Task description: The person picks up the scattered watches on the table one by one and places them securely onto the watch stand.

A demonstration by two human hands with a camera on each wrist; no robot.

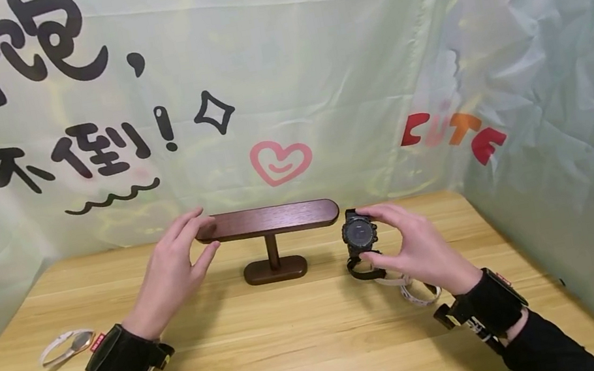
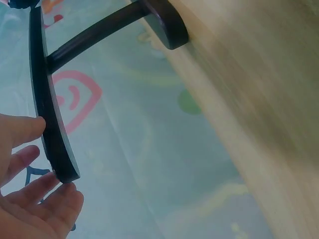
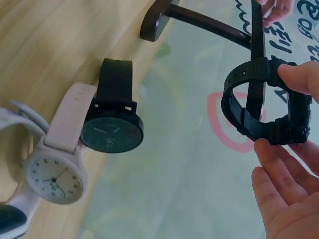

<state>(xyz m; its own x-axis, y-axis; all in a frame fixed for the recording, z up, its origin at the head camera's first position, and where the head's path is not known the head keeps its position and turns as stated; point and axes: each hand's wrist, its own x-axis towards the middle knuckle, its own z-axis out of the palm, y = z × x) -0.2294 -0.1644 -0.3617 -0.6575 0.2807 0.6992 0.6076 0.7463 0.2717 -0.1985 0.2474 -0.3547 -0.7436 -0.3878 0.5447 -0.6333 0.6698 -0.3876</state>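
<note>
A dark wooden T-shaped watch stand (image 1: 267, 220) stands on the table. My left hand (image 1: 175, 260) holds the left end of its bar, thumb at the front edge and fingers at the far side. In the left wrist view, fingertips (image 2: 70, 191) lie right at the bar's end. With my right hand (image 1: 418, 250) I pinch a black wristwatch (image 1: 359, 233) beside the bar's right end, dial facing me. The right wrist view shows its closed strap (image 3: 234, 94) as a loop, and the bar (image 3: 255, 99) shows through it.
Below the right hand stand a black-strapped watch (image 3: 112, 132), a pale pink watch (image 3: 55, 174) and a white-banded one (image 3: 30, 199), close together. A white-strapped watch (image 1: 65, 346) lies at the table's left. Printed cloth (image 1: 337, 72) hangs behind the table (image 1: 303, 357).
</note>
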